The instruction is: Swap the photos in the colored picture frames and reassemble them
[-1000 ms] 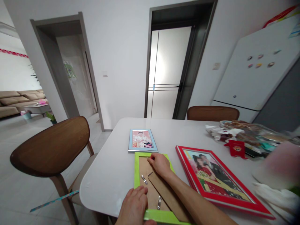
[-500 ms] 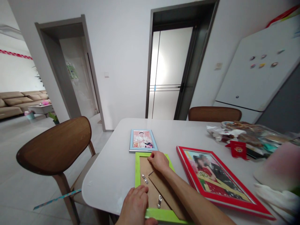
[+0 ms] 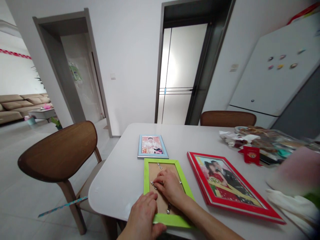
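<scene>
A green picture frame [image 3: 146, 176] lies back side up at the near edge of the white table, its brown backing board [image 3: 166, 166] and several small metal clips showing. My left hand [image 3: 145, 213] rests on the frame's lower left corner, fingers over the left side and thumb at the bottom edge. With fingertips pinched together, my right hand [image 3: 170, 186] is at the metal clip [image 3: 153, 185] on the left part of the backing. Another clip [image 3: 168, 208] sits near the bottom. Beyond the green frame lies a light blue framed photo [image 3: 152, 146]; to the right, a red framed photo [image 3: 225, 183].
Food packages [image 3: 265, 143], a red packet [image 3: 252, 155], a pink object [image 3: 292, 171] and a white cloth [image 3: 287, 203] lie on the right of the table [image 3: 112, 180]. Wooden chairs stand at the left [image 3: 60, 153] and far side [image 3: 227, 118].
My right hand has moved from the frame's top down to the left clip. The top clip now shows uncovered. My left hand stays at the lower left corner. The view has tilted slightly.
</scene>
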A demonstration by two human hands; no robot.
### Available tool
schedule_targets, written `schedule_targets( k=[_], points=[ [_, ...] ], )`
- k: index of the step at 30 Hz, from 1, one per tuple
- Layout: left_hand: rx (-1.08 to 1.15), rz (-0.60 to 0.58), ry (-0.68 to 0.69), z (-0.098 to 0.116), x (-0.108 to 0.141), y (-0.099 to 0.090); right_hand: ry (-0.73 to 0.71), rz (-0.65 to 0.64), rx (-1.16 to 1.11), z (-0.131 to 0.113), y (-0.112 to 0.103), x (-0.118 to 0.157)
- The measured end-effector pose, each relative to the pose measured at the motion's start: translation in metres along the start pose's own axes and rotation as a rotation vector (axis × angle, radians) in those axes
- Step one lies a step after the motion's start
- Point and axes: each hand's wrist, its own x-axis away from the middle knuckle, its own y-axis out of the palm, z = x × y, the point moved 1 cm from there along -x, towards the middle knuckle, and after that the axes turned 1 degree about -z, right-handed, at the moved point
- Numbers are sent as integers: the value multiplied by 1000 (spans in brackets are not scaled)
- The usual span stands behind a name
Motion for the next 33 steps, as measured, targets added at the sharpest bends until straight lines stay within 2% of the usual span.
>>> schedule_targets(
  k=[6, 10, 14, 18, 20, 24, 28, 30, 33],
  points=[
    [14, -16, -8, 1, -2, -2, -138, -63, -55, -9, 4, -1],
    [14, -5, -8, -1, -2, -1, -139, -72, -83, -6, 4, -3],
    [17, 16, 7, -2, 0, 2, -117, -71, -158, -1, -13, 12],
    [12, 15, 12, -2, 1, 1, -172, -233, -202, 5, -35, 39],
    [-3, 0, 1, -1, 1, -1, -194, -247, -192, 6, -38, 51],
    [-32, -44, -19, 2, 0, -4, -250, -178, -183, 4, -35, 65],
    [-69, -43, 7, 6, 0, 1, -255, -139, -253, 7, -29, 66],
    [-68, -37, 25, 8, 0, 4, -165, -42, -357, 15, -28, 64],
    [-7, 4, 47, 10, 0, 1, 70, 225, -527, 34, -32, 63]
  ],
)
